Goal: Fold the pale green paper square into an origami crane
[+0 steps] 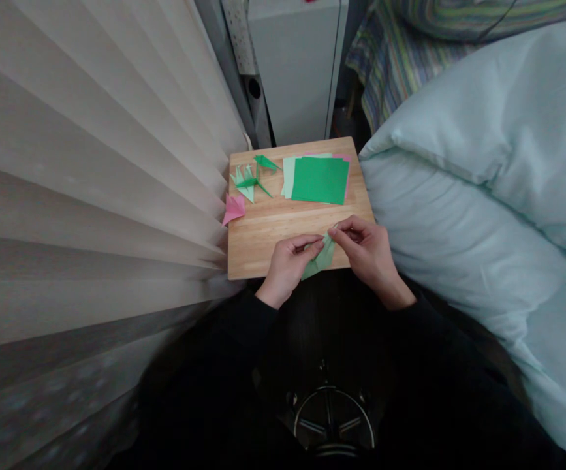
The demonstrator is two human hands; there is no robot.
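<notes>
left hand (288, 262) fingers pinched on pale green paper (320, 259) | right hand (368, 251) fingertips pinched on its top edge | paper at frame centre, over near edge of board (263, 235) | sheet stack (319, 178) above | folded figures (248, 179) upper left of board | pink figure (234, 209) at left edge

Pleated pale curtain (91, 163) hangs left of the wooden board (263, 235); light blue bedding (483, 183) lies right, grey cabinet (297, 65) behind.
</notes>
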